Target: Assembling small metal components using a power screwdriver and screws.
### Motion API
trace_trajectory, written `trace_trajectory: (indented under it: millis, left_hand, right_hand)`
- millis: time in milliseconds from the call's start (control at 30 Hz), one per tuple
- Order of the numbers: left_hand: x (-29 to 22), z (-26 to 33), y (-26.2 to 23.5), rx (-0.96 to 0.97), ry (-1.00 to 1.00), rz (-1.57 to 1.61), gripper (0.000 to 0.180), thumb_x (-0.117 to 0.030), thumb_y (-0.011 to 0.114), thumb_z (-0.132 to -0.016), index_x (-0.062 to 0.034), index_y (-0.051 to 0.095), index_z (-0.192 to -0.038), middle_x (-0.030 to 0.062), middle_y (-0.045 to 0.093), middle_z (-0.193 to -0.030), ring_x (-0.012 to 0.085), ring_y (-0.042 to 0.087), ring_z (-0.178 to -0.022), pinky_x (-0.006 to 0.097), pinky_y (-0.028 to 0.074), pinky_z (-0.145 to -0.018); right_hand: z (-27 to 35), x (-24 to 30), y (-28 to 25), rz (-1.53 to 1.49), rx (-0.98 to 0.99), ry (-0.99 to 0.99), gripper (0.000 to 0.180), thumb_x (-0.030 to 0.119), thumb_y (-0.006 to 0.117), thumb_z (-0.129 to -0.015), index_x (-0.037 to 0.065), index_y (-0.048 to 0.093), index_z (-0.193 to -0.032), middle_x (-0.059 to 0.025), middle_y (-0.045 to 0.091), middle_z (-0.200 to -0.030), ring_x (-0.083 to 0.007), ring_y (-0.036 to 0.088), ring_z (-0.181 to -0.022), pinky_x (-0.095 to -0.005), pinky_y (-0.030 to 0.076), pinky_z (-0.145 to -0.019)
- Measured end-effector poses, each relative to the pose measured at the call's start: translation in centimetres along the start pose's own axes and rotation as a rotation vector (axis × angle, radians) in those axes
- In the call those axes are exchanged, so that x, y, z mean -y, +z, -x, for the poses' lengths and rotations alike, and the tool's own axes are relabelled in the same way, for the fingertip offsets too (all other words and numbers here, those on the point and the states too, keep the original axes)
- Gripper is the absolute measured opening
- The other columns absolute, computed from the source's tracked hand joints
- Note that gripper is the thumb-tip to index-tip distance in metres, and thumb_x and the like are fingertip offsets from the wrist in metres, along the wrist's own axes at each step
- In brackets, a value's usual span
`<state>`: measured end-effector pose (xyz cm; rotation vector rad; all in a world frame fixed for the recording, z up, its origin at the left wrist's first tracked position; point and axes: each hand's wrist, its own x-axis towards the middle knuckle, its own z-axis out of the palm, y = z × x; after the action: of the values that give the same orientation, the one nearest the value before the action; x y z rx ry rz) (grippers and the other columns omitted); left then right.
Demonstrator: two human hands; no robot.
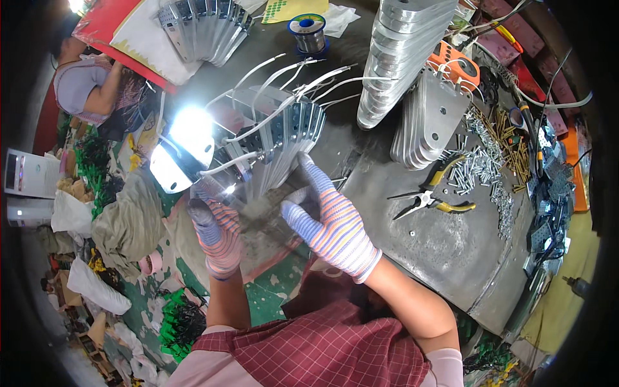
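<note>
Both my hands wear striped knit gloves. My left hand (216, 232) and my right hand (329, 222) hold a fanned stack of thin shiny metal plates (284, 138) between them at the near edge of the dark worktable (438, 245). White wires (296, 80) stick up out of the stack. My right hand's fingers press against the stack's right side, while my left hand grips it from below on the left. A bright glare hides the stack's left end.
More rows of metal plates lean at the back (203, 26) and right (400, 51). A solder spool (308, 32), yellow-handled pliers (432, 200), loose screws (483, 168) and an orange tool (454, 64) lie on the table. Another person (87, 84) sits at left.
</note>
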<state>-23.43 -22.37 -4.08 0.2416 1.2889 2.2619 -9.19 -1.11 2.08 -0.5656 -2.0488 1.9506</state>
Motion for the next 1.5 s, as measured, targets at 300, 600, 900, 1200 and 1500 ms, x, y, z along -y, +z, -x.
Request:
trace_trajectory:
  millis: [300, 600, 900, 1200, 1500]
  left_hand:
    - [1.6, -2.3, 2.2, -0.004, -0.199, 0.626, 0.045, -0.038, 0.060, -0.089, -0.0121, 0.054, -0.126, 0.0033, 0.057, -0.112, 0.0196, 0.052, -0.100, 0.040, 0.039, -0.093]
    - [1.7, -5.1, 2.0, 0.369, -0.025, 0.602, 0.055, -0.037, 0.052, -0.091, -0.0130, 0.040, -0.139, 0.0092, 0.044, -0.141, 0.0294, 0.041, -0.130, 0.047, 0.026, -0.112]
    - [-2.2, -14.1, 3.9, 0.221, 0.043, 0.168, 0.059, -0.041, 0.054, -0.091, -0.0052, 0.042, -0.136, 0.0129, 0.049, -0.136, 0.0307, 0.046, -0.126, 0.047, 0.031, -0.109]
    - [-3.0, -21.9, 7.7, 0.276, -0.001, 0.032, 0.068, -0.048, 0.062, -0.086, -0.0084, 0.042, -0.137, 0.0117, 0.051, -0.134, 0.0296, 0.049, -0.123, 0.046, 0.039, -0.104]
    - [-3.5, -28.3, 6.8, 0.122, -0.030, -0.118, 0.069, -0.053, 0.062, -0.084, -0.0098, 0.045, -0.135, 0.0124, 0.053, -0.129, 0.0308, 0.053, -0.114, 0.048, 0.046, -0.088]
  right_hand:
    - [0.0, -0.7, 1.9, -0.331, -0.014, -0.030, 0.090, 0.028, 0.071, -0.083, -0.005, 0.015, -0.145, -0.0288, 0.036, -0.142, -0.0337, 0.042, -0.130, -0.0381, 0.036, -0.106]
    - [-2.7, 1.5, 3.6, -0.690, 0.086, -0.036, 0.092, 0.022, 0.067, -0.087, -0.008, 0.002, -0.146, -0.0238, 0.019, -0.150, -0.0256, 0.024, -0.137, -0.0374, 0.023, -0.113]
    - [-11.3, 0.0, 5.7, -0.746, 0.070, -0.169, 0.095, 0.019, 0.074, -0.081, -0.006, 0.010, -0.146, -0.0224, 0.016, -0.151, -0.0253, 0.025, -0.137, -0.0349, 0.026, -0.111]
    - [-19.2, -1.3, 6.0, -0.692, -0.003, -0.280, 0.096, 0.018, 0.075, -0.078, -0.007, 0.011, -0.145, -0.0240, 0.023, -0.148, -0.0275, 0.028, -0.136, -0.0354, 0.026, -0.112]
    - [-24.7, -1.4, 6.1, -0.413, -0.108, -0.286, 0.098, 0.019, 0.077, -0.075, -0.004, 0.013, -0.146, -0.0260, 0.017, -0.151, -0.0303, 0.026, -0.138, -0.0379, 0.028, -0.111]
